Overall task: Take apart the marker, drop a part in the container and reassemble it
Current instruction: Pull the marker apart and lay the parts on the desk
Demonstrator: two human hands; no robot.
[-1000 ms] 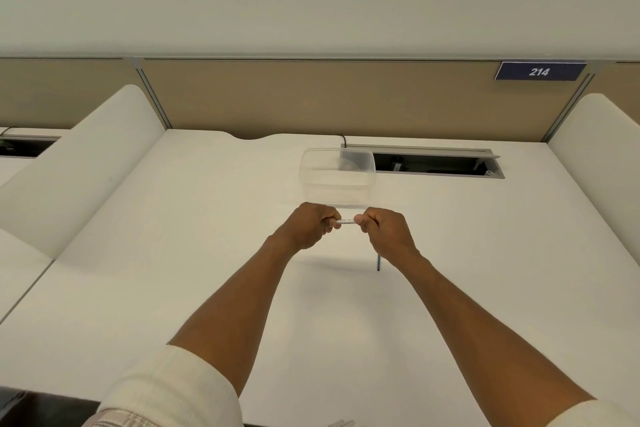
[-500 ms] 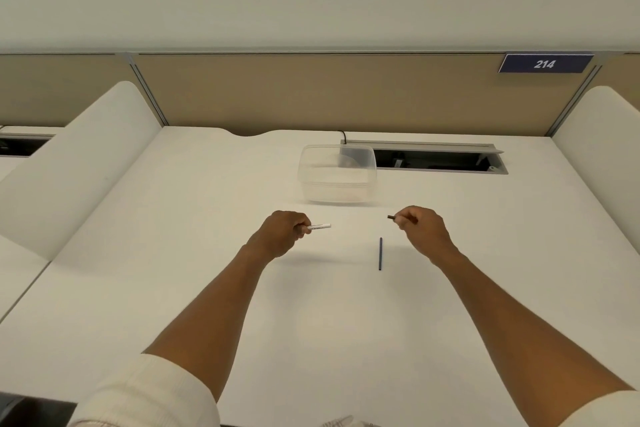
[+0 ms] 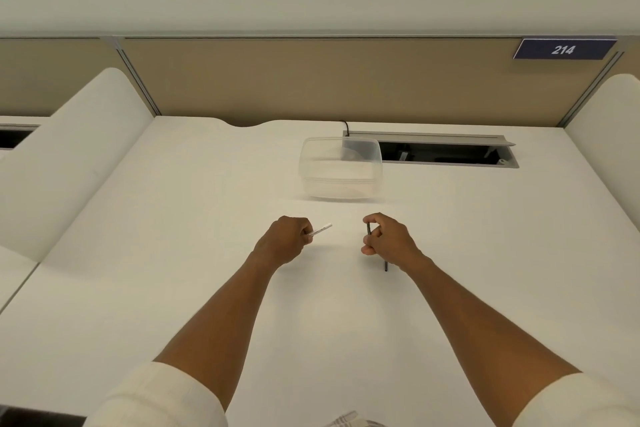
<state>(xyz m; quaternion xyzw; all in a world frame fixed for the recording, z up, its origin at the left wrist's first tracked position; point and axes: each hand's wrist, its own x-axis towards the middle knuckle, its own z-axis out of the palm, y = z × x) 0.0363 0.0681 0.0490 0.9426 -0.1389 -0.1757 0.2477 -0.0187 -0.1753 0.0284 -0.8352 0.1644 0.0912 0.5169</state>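
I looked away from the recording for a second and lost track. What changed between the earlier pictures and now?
The hands, joined on the marker a second ago, pulled apart. The left hand keeps the white barrel; the right hand took away a small dark piece, then came back down over the thin dark rod lying on the desk. The clear container and the rod stayed put.

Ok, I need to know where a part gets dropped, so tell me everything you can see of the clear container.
The clear container is a see-through plastic tub, roughly rectangular with rounded corners and a thin rim. It has no lid and looks empty. It stands upright on the white desk, toward the back, just left of the open cable slot, whose edge shows through its wall. Neither the left hand nor the right hand touches it; both are nearer the person.
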